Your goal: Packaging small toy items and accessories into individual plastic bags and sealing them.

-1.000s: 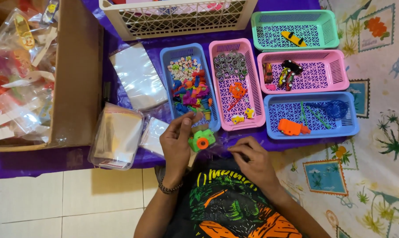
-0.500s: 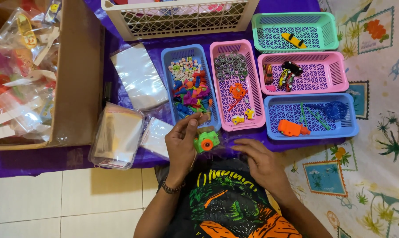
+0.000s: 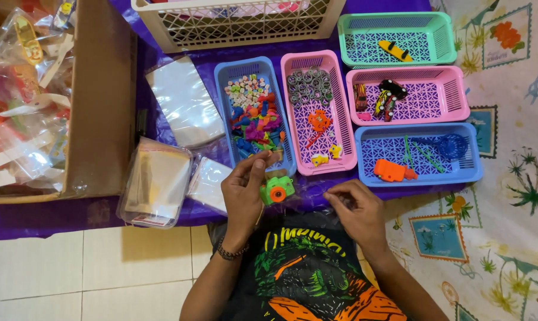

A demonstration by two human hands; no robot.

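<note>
My left hand (image 3: pixel 245 193) grips a small green toy camera with an orange lens (image 3: pixel 277 190), held just in front of the blue basket of small colourful pieces (image 3: pixel 254 116). My right hand (image 3: pixel 355 208) is to its right with the fingers pinched on a clear plastic bag (image 3: pixel 316 193) that lies along the table's front edge. The bag is hard to make out against the purple cloth (image 3: pixel 162 50).
A pink basket (image 3: pixel 318 110) holds grey rings and small toys. Further right stand a green basket (image 3: pixel 397 38), a pink basket with toy cars (image 3: pixel 406 95) and a blue basket (image 3: pixel 420 154). Stacks of clear bags (image 3: pixel 156 181) lie left; a cardboard box (image 3: pixel 99 101) holds packed bags.
The left hand and the green toy camera have shifted slightly right and lower. The right hand has moved a little right along the table edge.
</note>
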